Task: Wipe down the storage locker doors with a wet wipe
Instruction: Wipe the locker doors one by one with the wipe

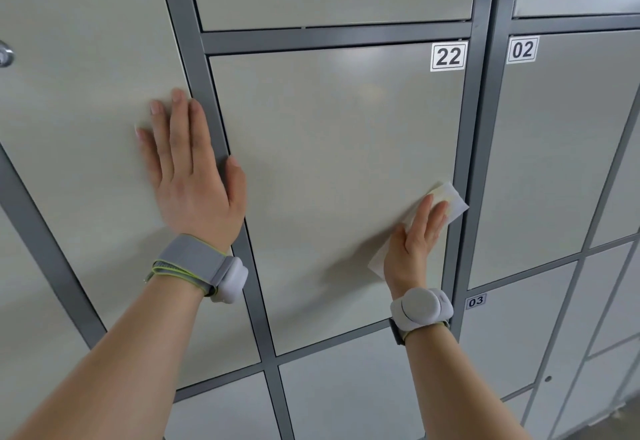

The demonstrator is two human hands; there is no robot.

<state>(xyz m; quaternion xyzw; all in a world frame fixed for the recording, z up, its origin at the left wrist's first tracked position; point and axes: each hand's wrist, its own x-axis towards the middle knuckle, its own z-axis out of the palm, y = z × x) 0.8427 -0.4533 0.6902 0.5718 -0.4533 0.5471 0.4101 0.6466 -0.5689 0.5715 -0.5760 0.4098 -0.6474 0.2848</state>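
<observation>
The pale grey locker door numbered 22 [332, 169] fills the middle of the head view, framed by dark grey bars. My right hand [414, 242] presses a white wet wipe [450, 202] flat against the door's lower right part, close to its right edge. The wipe sticks out above my fingertips and below my palm. My left hand [188, 176] lies flat with fingers spread on the neighbouring door to the left [83, 110], its thumb over the dark frame bar [221, 135]. It holds nothing.
Door 02 [554, 149] stands to the right, door 03 [512, 332] below it. More doors sit above and below door 22. A round metal lock [5, 53] shows at the far left edge. Both wrists wear grey bands.
</observation>
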